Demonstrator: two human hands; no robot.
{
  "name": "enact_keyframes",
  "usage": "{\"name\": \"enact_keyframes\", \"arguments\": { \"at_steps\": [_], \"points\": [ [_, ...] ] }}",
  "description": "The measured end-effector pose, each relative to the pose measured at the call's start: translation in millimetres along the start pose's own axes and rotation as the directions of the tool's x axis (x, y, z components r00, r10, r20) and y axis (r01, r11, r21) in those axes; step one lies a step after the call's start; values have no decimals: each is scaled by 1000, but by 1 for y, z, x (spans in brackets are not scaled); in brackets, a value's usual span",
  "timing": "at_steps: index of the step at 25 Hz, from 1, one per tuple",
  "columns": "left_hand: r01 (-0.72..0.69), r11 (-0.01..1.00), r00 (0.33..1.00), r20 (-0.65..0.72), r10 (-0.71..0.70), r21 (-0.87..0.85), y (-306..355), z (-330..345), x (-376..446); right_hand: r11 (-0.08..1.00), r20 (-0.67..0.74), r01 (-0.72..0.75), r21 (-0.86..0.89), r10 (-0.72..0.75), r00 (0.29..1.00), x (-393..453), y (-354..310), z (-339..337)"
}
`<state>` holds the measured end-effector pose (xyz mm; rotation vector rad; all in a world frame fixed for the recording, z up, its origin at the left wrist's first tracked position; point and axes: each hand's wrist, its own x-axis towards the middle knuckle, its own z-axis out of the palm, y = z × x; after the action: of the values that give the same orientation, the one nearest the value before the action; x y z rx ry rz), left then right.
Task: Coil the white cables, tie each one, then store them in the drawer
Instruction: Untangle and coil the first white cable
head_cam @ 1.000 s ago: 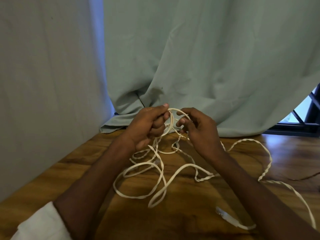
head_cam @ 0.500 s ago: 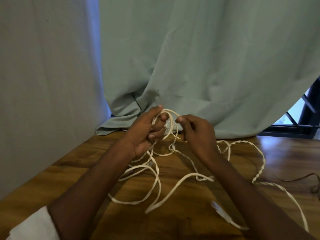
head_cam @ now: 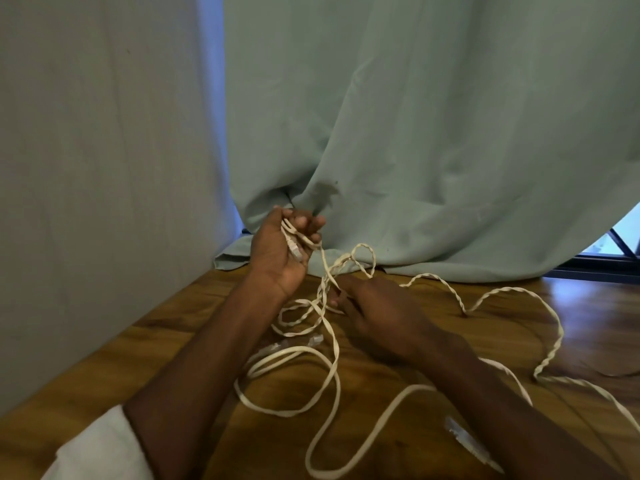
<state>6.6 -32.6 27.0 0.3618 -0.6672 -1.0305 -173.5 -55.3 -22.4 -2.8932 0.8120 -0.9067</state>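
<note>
The left hand [head_cam: 284, 251] has risen, fingers clenched round the white cable [head_cam: 323, 344] end, while the right hand [head_cam: 377, 317] has dropped to pinch slack on the worktop [head_cam: 173, 348]; coiling barely begun.

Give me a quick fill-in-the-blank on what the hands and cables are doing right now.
1. The left hand holds loops of white cable raised above the ____.
2. The right hand is lowered near the table, ____ the left hand.
3. Behind both hands hangs a pale green ____.

Missing words: table; below; curtain
</note>
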Motion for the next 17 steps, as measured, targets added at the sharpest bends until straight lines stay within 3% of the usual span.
{"name": "enact_keyframes", "arguments": {
  "at_steps": [3,5,6,8,11,13,14,15,16,17],
  "points": [
    [-73,966,997,33,67,248,-4,2,3,998,-15,49,-37,-49,999,1,-6,-8],
    [-124,837,992,84,93,533,-9,6,1,995,-3,57,-79,-57,998,1,-13,-13],
    [-204,714,979,143,146,669,-12,5,-1,994,-27,49,-93,-52,998,2,-15,-16],
    [-409,378,910,338,242,831,-16,-1,-7,998,-77,-28,-52,24,997,6,-14,-23],
    [-541,-154,804,562,193,827,-15,-11,-7,959,21,-235,156,235,972,10,-7,-40],
    [-526,-390,785,608,119,755,-14,-13,-5,949,34,-315,20,314,949,10,6,-49],
    [-514,-421,787,606,114,747,-10,-14,-4,933,-12,-360,-20,360,933,9,13,-54],
    [-498,-421,794,594,129,758,-5,-17,-3,905,-57,-417,87,423,904,7,20,-59],
    [-486,-401,800,580,153,777,0,-21,-1,817,-62,-467,338,515,855,5,27,-63],
    [-478,-374,807,565,170,795,5,-24,0,619,9,-480,622,607,795,4,34,-67]
  ]
}}
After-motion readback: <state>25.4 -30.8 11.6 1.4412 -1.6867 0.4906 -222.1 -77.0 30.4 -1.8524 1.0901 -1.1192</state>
